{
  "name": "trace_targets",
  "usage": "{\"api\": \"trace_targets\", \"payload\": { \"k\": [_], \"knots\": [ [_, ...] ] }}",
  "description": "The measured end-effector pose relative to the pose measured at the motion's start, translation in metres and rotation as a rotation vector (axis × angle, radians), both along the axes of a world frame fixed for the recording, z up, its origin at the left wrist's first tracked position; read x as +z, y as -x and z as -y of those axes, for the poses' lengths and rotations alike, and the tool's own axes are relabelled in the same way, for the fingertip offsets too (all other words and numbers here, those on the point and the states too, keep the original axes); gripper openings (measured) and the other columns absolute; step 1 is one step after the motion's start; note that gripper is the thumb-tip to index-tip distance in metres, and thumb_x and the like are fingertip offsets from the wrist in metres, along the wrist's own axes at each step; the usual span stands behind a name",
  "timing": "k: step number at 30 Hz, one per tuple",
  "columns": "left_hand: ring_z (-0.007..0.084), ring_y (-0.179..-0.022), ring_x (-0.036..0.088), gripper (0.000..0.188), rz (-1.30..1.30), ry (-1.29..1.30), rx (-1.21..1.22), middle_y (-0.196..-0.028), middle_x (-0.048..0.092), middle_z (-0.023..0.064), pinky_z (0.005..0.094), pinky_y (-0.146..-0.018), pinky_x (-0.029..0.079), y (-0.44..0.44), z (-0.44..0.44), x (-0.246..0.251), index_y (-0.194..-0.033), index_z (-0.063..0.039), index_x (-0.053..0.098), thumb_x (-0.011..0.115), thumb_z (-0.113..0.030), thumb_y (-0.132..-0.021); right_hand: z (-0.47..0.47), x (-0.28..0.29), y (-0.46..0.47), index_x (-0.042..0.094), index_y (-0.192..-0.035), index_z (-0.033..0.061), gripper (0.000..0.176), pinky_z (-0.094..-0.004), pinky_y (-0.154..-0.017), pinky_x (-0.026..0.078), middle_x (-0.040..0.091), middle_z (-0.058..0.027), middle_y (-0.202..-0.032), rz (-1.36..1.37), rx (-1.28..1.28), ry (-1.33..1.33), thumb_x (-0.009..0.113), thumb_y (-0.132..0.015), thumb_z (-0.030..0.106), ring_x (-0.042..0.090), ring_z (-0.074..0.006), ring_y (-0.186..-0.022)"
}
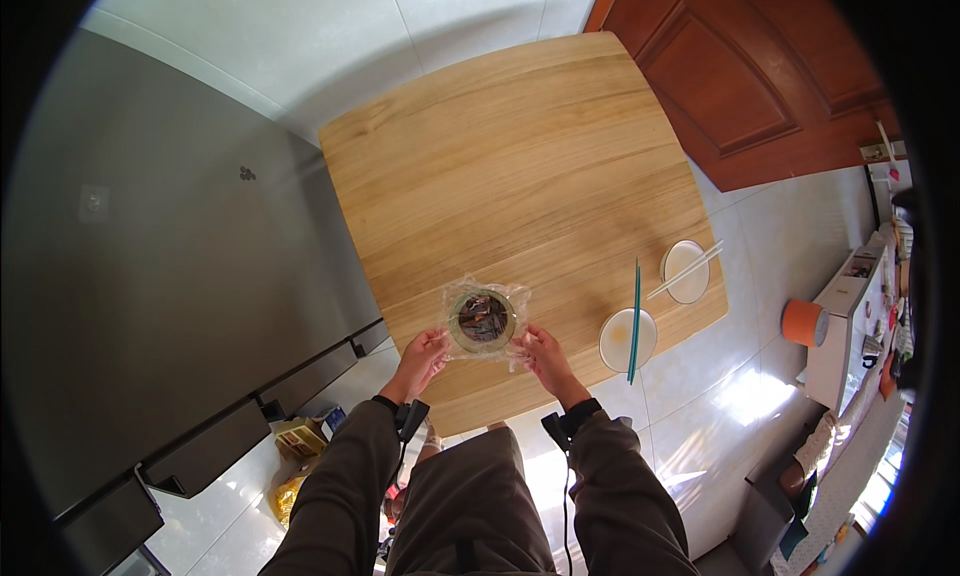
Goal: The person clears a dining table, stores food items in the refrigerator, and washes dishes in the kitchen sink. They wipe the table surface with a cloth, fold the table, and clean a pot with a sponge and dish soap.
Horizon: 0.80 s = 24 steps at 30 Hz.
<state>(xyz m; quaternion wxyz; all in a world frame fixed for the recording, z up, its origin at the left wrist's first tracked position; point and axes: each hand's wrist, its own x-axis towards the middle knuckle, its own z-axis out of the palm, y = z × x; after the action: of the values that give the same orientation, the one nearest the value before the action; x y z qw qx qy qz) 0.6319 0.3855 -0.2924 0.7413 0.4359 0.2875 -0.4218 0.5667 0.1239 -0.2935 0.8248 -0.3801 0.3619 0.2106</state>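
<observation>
A round bowl (484, 319) with dark food inside stands near the front edge of the wooden table (495, 178). Clear plastic wrap (469, 285) lies over it and spreads past its rim on all sides. My left hand (424, 360) pinches the wrap at the bowl's left. On the other side, my right hand (546, 360) grips the wrap's right edge between thumb and fingers. Both hands are close to the rim; whether they touch the bowl itself I cannot tell.
To the right, a white bowl (619, 340) carries teal chopsticks (635, 321). Another white bowl (690, 276) has white chopsticks (684, 270) across it. A grey refrigerator (180, 223) borders the table's left. Beyond the far right corner is a red-brown door (720, 81).
</observation>
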Motion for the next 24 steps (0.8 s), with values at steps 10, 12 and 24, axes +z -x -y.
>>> {"api": "trace_targets", "payload": {
  "k": [10,12,24],
  "knots": [
    [0.0116,-0.087,0.057,0.058,0.307,-0.212,-0.358,-0.095,0.056,0.0028,0.0249,-0.080,0.047,-0.001,-0.013,-0.016,-0.125,-0.003,0.044,0.072,-0.002,-0.074,0.007,-0.029,0.013,0.048,-0.121,-0.0010,0.054,-0.0279,-0.072,0.051,0.066,-0.0097,-0.085,0.149,0.250,0.412,0.072,-0.072,0.002,0.064,-0.0160,-0.077],
    [0.0142,-0.090,0.057,0.066,0.378,-0.337,-0.437,-0.099,0.056,0.0046,0.0287,-0.083,0.048,-0.001,-0.011,-0.023,-0.126,-0.003,0.042,0.076,-0.006,-0.070,0.004,-0.030,0.012,0.049,-0.120,-0.0007,0.056,-0.0311,-0.074,0.051,0.065,-0.0115,-0.088,0.154,0.330,0.660,0.074,-0.070,0.006,0.063,-0.0189,-0.081],
    [0.0343,-0.133,0.027,0.104,1.235,-0.663,-0.660,-0.144,0.026,0.0175,0.0421,-0.108,0.026,-0.037,0.018,0.060,-0.139,-0.009,0.029,0.086,-0.023,-0.053,0.001,0.058,-0.025,0.028,-0.139,0.0059,0.094,-0.0431,-0.106,0.030,0.028,-0.0192,-0.143,0.722,0.562,1.283,0.076,-0.059,0.009,0.028,-0.0386,-0.131]
  ]
}}
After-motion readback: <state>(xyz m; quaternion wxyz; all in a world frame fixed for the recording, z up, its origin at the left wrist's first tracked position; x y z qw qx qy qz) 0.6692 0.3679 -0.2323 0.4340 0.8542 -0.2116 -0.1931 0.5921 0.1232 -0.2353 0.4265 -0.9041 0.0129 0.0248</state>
